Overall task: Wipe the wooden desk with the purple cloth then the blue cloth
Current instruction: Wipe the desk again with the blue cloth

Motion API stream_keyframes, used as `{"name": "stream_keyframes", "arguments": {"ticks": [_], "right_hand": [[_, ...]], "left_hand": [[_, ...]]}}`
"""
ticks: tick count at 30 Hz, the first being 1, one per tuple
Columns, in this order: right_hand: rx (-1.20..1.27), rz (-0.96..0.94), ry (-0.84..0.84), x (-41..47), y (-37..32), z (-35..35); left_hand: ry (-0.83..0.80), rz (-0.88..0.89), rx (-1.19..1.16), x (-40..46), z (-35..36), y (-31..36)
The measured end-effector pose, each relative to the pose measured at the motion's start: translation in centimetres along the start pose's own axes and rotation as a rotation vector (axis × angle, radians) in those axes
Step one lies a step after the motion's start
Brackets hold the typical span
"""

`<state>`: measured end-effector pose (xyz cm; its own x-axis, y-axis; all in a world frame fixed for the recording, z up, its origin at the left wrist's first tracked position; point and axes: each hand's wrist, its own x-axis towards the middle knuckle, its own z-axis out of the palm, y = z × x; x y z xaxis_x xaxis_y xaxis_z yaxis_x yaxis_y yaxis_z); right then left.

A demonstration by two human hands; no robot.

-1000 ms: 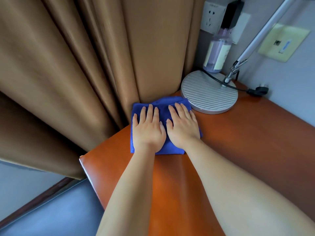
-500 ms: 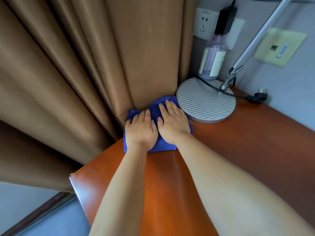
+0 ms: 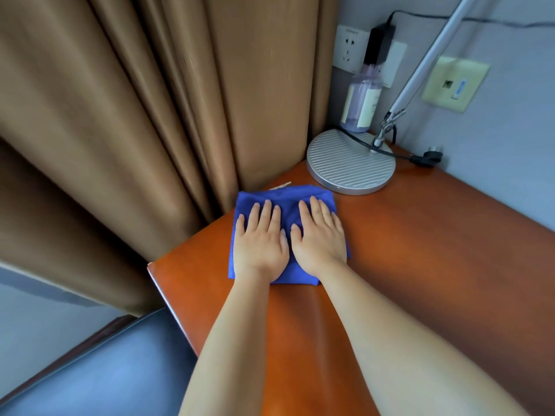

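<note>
Here, both hands [image 3: 288, 241] flat on blue cloth [image 3: 285, 202].

Head view; looks down, close

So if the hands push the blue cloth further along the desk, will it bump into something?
Yes. The round ribbed silver lamp base sits just beyond the folded blue cloth, towards the right. The brown curtain hangs at its far left. The left hand and right hand press flat on it.
</note>
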<state>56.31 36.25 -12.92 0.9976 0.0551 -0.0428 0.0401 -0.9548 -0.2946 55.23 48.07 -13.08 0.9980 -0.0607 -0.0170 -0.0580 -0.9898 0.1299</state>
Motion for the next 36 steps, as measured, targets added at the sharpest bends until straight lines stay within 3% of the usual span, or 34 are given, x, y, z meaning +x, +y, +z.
{"name": "stream_keyframes", "arguments": {"ticks": [9, 26, 36], "right_hand": [[-0.031, 0.047, 0.050, -5.9, 0.9, 0.4], [-0.023, 0.056, 0.079, 3.1, 1.7, 0.2], [-0.042, 0.007, 0.013, -4.5, 2.6, -0.3]], "left_hand": [[-0.039, 0.081, -0.019, -4.8, 0.2, 1.3], [0.002, 0.093, 0.022, 4.2, 0.1, 0.9], [-0.038, 0.066, 0.006, -3.7, 0.5, 2.4]]}}
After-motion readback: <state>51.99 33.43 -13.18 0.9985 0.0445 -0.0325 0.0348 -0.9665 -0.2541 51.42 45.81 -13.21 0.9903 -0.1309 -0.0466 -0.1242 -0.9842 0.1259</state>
